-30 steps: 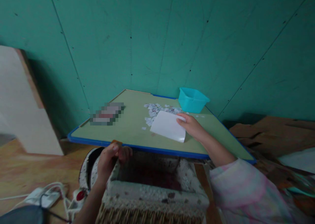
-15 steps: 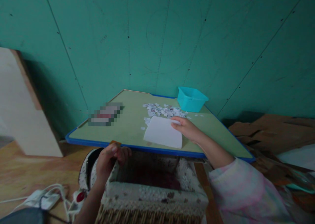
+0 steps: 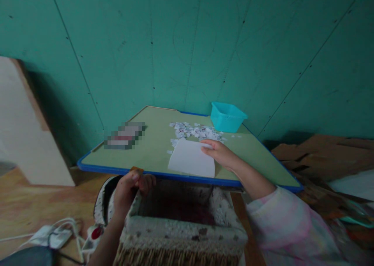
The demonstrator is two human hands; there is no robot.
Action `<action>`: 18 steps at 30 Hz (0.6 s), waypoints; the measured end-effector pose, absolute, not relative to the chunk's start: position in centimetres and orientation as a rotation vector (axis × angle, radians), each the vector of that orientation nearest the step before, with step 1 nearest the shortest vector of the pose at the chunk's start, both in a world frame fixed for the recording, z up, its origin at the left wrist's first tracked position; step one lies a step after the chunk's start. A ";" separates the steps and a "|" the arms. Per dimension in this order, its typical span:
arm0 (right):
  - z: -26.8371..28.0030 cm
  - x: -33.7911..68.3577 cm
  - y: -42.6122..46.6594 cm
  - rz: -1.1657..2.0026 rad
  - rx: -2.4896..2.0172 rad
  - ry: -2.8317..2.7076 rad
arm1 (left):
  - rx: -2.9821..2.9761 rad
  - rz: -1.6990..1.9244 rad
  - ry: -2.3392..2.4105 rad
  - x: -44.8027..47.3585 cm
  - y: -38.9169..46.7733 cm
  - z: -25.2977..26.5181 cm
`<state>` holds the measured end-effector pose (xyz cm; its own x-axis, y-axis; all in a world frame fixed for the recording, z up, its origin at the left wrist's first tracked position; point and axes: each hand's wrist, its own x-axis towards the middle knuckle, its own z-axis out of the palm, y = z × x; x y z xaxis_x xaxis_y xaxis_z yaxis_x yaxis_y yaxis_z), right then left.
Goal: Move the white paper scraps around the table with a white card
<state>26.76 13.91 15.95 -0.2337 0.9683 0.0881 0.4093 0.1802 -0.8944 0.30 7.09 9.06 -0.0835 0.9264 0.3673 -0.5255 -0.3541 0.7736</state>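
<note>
My right hand (image 3: 214, 151) is closed on the upper right edge of a white sheet of paper (image 3: 189, 158), thumb on top. The sheet hangs over the front part of the table, partly covering a heap of small white paper scraps (image 3: 194, 131) behind it. At the table's front edge, my left hand (image 3: 131, 186) is closed beside the left rim of a cloth-lined wicker basket (image 3: 187, 225). A small orange-brown flat piece (image 3: 136, 169) shows just above its fingers; its kind is unclear.
A turquoise plastic bin (image 3: 228, 117) stands at the back right of the blue-edged table (image 3: 152, 145). A blurred-out flat item (image 3: 125, 135) lies on the left. Power strips and cables (image 3: 55, 234) are at lower left; flattened cardboard (image 3: 315, 156) is piled at right.
The paper sheet and my right hand have shifted slightly left and down. My left hand stays in place by the basket rim.
</note>
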 end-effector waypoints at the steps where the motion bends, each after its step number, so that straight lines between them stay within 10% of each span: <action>1: 15.9 26.8 13.9 1.012 -1.306 -1.761 | 1.048 1.676 0.551 0.3 7.1 9.0; 18: 16.5 26.5 13.5 0.896 -1.312 -1.913 | 0.989 1.667 0.456 0.3 6.8 8.8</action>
<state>26.52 13.51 16.53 -0.2939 0.9472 0.1279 0.5082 0.2682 -0.8184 0.34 6.77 8.76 -0.0607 0.9246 0.3761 -0.6043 -0.3339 0.7234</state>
